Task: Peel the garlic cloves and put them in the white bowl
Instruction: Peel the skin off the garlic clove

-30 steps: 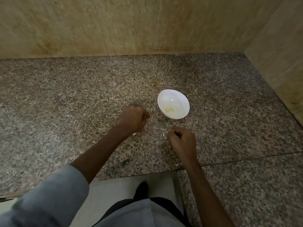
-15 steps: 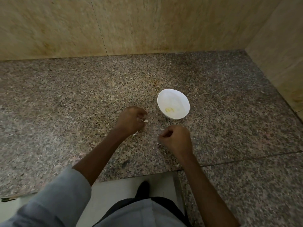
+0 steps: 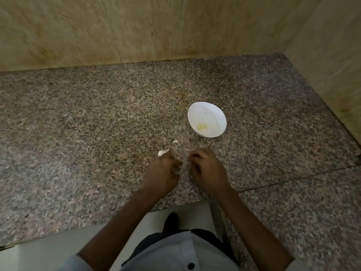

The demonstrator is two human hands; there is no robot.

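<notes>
Lying beside left grip (image 3: 163, 170): garlic (image 3: 162, 152).

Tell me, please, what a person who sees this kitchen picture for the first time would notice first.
The eye goes first to the white bowl, bright on the speckled granite counter, with a few pale peeled garlic cloves inside. Nearer the camera, the left hand and right hand are curled close together above the counter. Just beyond the left hand lie a small garlic clove and a white garlic piece.
</notes>
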